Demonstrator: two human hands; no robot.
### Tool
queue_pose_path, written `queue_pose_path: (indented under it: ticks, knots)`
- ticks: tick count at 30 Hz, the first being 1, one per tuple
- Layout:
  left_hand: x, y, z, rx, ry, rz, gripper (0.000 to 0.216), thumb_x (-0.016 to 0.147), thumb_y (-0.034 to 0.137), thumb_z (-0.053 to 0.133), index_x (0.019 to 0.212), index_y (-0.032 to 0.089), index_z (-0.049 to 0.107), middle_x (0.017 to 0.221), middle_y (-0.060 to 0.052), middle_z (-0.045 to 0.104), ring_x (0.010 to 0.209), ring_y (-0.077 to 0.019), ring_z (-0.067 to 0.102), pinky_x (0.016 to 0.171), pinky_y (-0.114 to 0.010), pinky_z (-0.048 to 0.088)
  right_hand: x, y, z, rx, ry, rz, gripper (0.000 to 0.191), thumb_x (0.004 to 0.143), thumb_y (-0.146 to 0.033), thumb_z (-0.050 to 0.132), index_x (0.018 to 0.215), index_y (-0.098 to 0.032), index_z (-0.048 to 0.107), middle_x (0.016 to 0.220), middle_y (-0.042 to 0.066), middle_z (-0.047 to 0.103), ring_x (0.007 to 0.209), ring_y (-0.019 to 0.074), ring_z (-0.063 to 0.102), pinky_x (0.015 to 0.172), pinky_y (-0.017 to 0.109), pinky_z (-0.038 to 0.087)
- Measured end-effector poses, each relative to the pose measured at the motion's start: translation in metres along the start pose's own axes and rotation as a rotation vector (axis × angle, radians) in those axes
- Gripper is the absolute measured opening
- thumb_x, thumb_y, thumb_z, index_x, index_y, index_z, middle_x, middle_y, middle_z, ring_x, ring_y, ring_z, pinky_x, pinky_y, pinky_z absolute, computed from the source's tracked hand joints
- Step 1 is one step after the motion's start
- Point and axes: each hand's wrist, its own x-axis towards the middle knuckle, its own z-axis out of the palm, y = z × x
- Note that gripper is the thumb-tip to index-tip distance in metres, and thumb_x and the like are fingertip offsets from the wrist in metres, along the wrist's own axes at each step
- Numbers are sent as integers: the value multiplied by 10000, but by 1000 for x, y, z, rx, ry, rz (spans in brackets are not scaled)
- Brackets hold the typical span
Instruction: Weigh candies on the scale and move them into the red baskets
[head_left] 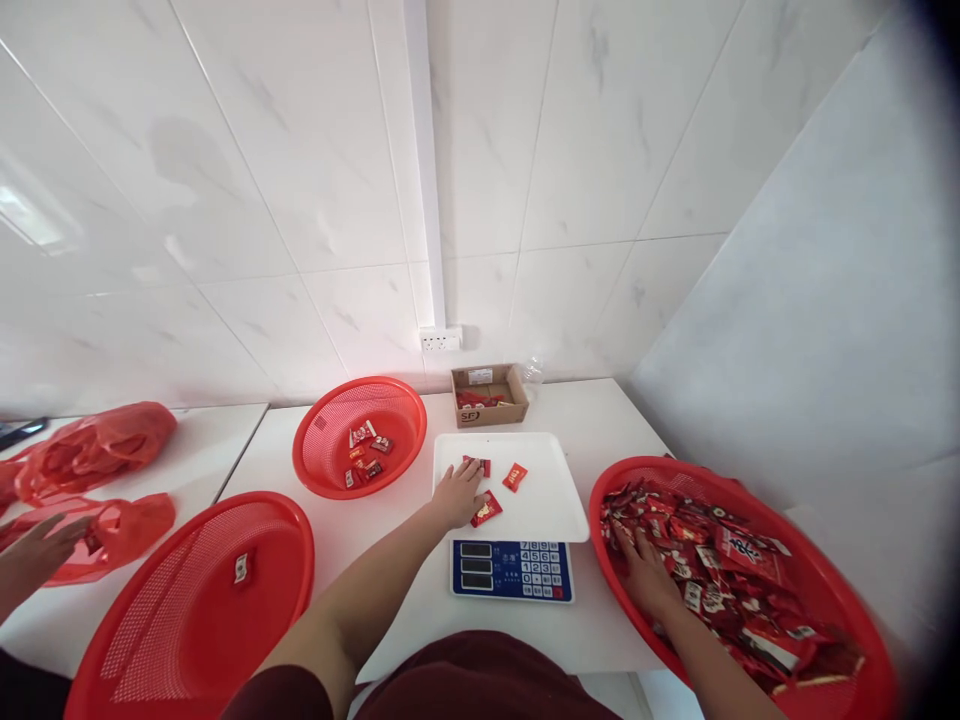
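Observation:
My left hand (pixel 456 497) rests over the white tray (pixel 536 515) of a scale, fingers spread. Its fingertips touch one small red packet (pixel 486 467), and its thumb lies at another red packet (pixel 487 509). A third, orange-red packet (pixel 514 476) lies apart to the right. Below the tray is the scale's blue keypad panel (pixel 511 571). At the right, my right hand (pixel 649 578) reaches into a big red basket (pixel 874 650) heaped with red wrapped packets (pixel 720 590). Its fingers are stretched out against the packets, their tips partly hidden.
Behind the scale stands a cardboard box (pixel 491 412) with some packets. A round red basket (pixel 405 420) holds several packets; a nearer red basket (pixel 289 560) holds one. At the far left, another person's hand (pixel 49 548) is at a red plastic bag (pixel 139 525). A tiled wall (pixel 360 200) closes the back.

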Motion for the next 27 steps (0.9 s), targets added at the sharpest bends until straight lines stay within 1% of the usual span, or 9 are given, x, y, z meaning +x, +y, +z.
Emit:
queue_pose_path:
  ticks: [7, 10, 13, 15, 18, 20, 22, 24, 27]
  knots:
    - [-13, -6, 10, -77, 86, 44, 481, 897, 324, 441, 1359, 192, 408, 1484, -115, 309, 1351, -272, 310, 1099, -476, 268, -11, -11, -16, -8, -2, 56, 648, 816, -299, 371, 1449, -283, 237, 1527, 93, 224, 1345, 344, 295, 965, 522, 382]
    - [-23, -8, 17, -105, 196, 56, 388, 895, 318, 448, 1261, 212, 518, 1435, -112, 393, 1307, -271, 387, 1080, -469, 315, -18, -15, -19, 11, -25, 98, 630, 819, -261, 350, 1443, -283, 263, 1497, 110, 292, 1312, 363, 345, 923, 546, 401]
    - [-38, -10, 27, -142, 352, 63, 326, 898, 301, 441, 1184, 216, 572, 1371, -101, 471, 1272, -250, 433, 1054, -445, 370, -25, -14, -22, 87, -21, 119, 603, 802, -292, 412, 1401, -238, 371, 1372, 178, 448, 1203, 375, 473, 888, 528, 421]
    - [-53, -12, 35, -182, 460, 74, 299, 907, 296, 419, 1136, 221, 597, 1312, -86, 526, 1252, -231, 457, 1030, -426, 409, -29, -11, -24, 189, 7, 109, 579, 769, -265, 464, 1343, -190, 459, 1262, 195, 539, 1112, 349, 551, 900, 479, 421]
    - [-79, -18, 49, -235, 594, 73, 283, 914, 317, 408, 1059, 225, 633, 1230, -78, 586, 1237, -230, 474, 1010, -427, 437, -29, -4, -27, 316, 43, 127, 517, 748, -165, 440, 1256, -169, 537, 1190, 149, 608, 1052, 263, 600, 917, 369, 421]
    - [-95, -23, 58, -266, 641, 67, 269, 909, 328, 422, 1014, 230, 650, 1184, -70, 615, 1214, -228, 500, 992, -423, 457, -27, 3, -29, 356, 52, 178, 488, 748, -142, 420, 1213, -178, 563, 1148, 100, 645, 1018, 208, 618, 886, 296, 439]
    - [-109, -29, 64, -292, 666, 56, 261, 904, 331, 431, 981, 234, 660, 1138, -63, 639, 1186, -226, 528, 965, -415, 483, -28, 12, -30, 389, 70, 250, 467, 750, -159, 428, 1195, -168, 570, 1076, 84, 677, 970, 194, 635, 840, 272, 462]
    - [-118, -33, 68, -313, 685, 39, 259, 900, 331, 434, 965, 233, 664, 1103, -60, 654, 1165, -227, 546, 945, -412, 500, -32, 20, -34, 396, 117, 346, 487, 761, -185, 422, 1231, -128, 537, 1054, 124, 675, 969, 235, 632, 833, 326, 473]
    - [-124, -34, 70, -327, 708, 22, 252, 895, 326, 441, 964, 228, 664, 1080, -62, 662, 1155, -230, 555, 941, -417, 504, -39, 24, -43, 363, 272, 449, 568, 804, -229, 366, 1359, -111, 394, 1259, 212, 540, 1162, 343, 506, 925, 491, 399]
